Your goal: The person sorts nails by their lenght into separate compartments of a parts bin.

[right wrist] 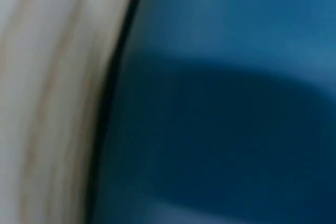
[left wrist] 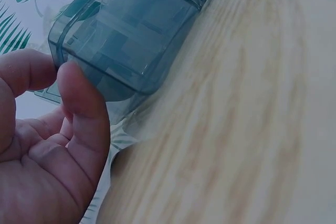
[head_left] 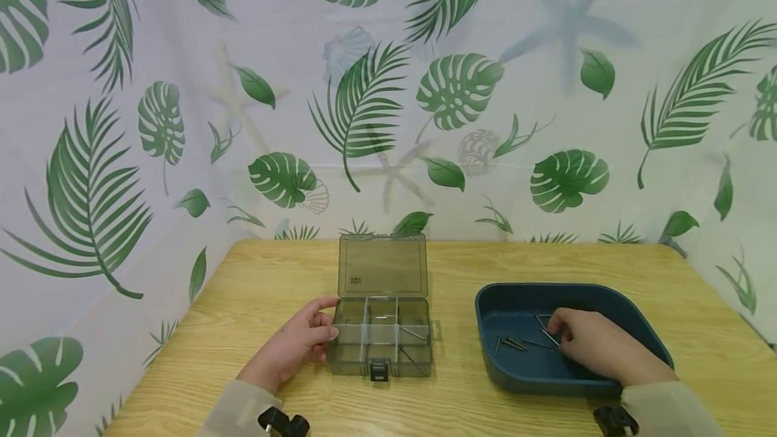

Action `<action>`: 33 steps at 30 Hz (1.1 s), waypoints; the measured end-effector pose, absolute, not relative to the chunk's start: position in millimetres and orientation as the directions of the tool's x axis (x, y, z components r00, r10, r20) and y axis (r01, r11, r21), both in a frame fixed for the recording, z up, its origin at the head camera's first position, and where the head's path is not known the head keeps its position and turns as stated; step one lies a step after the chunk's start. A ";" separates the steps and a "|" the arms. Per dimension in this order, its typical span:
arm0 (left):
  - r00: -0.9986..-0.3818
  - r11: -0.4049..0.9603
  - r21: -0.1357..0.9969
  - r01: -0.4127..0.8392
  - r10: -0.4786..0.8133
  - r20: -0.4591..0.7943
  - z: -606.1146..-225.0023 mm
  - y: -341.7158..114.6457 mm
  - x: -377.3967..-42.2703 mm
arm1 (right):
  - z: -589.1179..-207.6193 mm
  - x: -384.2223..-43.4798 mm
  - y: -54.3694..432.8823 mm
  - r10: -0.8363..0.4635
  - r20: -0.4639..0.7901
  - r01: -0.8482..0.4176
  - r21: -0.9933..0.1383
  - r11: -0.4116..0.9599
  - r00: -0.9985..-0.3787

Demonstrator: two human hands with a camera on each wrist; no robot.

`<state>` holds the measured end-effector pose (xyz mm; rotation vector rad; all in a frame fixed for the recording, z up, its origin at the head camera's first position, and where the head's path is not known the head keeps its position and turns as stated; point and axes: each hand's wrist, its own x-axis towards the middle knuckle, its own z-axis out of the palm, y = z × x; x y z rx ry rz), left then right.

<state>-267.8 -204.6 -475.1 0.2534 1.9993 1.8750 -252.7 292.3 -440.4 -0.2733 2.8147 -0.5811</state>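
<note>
A translucent grey compartment box (head_left: 380,336) stands on the table with its lid (head_left: 382,265) raised. Thin metal pieces that look like nails or screws (head_left: 413,334) lie in its right-hand compartments. My left hand (head_left: 297,336) holds the box's left side; in the left wrist view its thumb (left wrist: 81,95) and forefinger are at a corner. Inside the blue tray (head_left: 494,364), my right hand (head_left: 595,346) reaches down with bent fingers among similar thin metal pieces (head_left: 512,344). Whether those fingertips pinch one is hidden. The right wrist view shows only blurred tray and table.
The tray stands to the right of the box on a wooden table (head_left: 303,403). A white cloth with green leaf prints (head_left: 388,120) hangs behind the table and along its sides. The box's black latch (head_left: 379,370) faces the front.
</note>
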 end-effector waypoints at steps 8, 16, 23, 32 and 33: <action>-0.908 0.086 0.987 -0.133 0.389 -0.157 -475.7 -204.3 -268.3 | -440.3 -252.5 291.1 -0.243 -0.190 -0.151 -0.401 0.903 -0.951; -0.907 0.095 0.986 -0.135 0.389 -0.161 -475.2 -204.4 -267.5 | -440.5 -252.0 291.5 -0.259 -0.189 -0.158 -0.427 0.890 -0.947; -0.903 0.105 0.985 -0.136 0.395 -0.167 -473.9 -204.0 -266.8 | -438.5 -249.9 290.8 -0.278 -0.190 -0.162 -0.469 0.868 -0.942; -0.901 0.098 0.986 -0.135 0.402 -0.164 -473.5 -203.8 -266.6 | -430.9 -243.3 283.6 -0.333 -0.071 -0.241 -0.552 0.799 -0.940; -0.901 0.097 0.986 -0.135 0.403 -0.163 -473.4 -203.7 -266.7 | -429.1 -242.1 281.3 -0.344 -0.055 -0.255 -0.565 0.785 -0.937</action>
